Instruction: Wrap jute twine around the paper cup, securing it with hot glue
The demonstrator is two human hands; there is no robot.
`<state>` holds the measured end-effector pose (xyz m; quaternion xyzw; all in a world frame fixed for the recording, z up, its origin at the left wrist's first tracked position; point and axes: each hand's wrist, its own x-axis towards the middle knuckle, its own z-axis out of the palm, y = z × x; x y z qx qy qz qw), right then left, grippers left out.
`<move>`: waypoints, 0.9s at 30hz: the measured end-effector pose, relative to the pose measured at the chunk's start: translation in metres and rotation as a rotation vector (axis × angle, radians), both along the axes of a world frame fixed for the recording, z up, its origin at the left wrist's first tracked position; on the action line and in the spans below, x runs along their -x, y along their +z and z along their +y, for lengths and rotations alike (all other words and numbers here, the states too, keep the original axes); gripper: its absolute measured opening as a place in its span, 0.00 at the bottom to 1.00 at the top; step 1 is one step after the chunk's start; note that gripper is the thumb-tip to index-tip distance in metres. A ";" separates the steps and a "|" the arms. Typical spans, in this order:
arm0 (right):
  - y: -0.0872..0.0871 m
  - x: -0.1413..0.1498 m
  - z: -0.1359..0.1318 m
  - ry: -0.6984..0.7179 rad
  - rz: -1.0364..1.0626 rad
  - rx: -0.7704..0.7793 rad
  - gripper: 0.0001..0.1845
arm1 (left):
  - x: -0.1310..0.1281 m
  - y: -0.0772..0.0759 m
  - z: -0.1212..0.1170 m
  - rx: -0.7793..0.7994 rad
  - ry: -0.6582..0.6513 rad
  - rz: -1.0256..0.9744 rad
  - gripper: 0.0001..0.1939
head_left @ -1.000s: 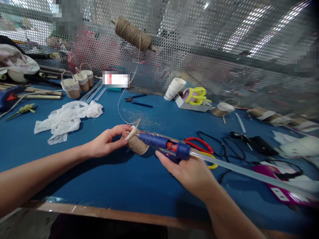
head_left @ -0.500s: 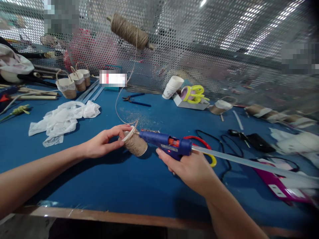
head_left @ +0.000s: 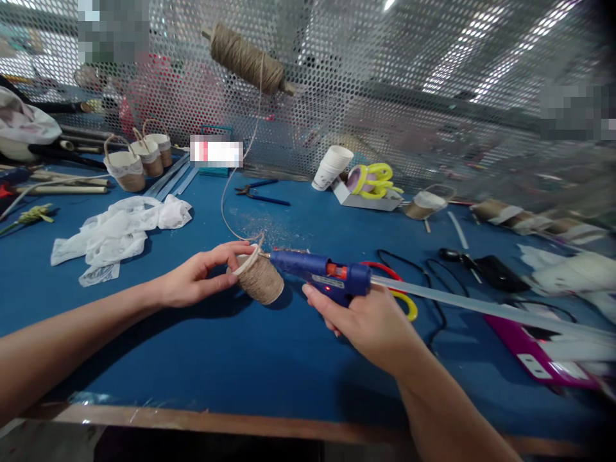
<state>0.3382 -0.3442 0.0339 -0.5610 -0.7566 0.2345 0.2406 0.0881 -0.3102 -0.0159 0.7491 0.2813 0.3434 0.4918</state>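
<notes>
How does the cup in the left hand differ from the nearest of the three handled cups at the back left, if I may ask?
The held cup is tilted in the left hand, while the nearest handled cup stands upright. The held cup's rim looks plain, whereas the handled cup's rim wears a lacy trim. Both have brown sides and pale rims.

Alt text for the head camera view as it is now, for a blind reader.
The right hand holds a blue glue gun, its nozzle at the rim of a tilted twine-wrapped cup that the left hand steadies on a blue table. Pliers and white lace lie beyond.
</notes>
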 end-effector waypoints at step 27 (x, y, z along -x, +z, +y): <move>-0.002 0.000 -0.002 0.009 -0.041 -0.043 0.13 | 0.001 -0.001 0.001 -0.047 -0.018 0.044 0.03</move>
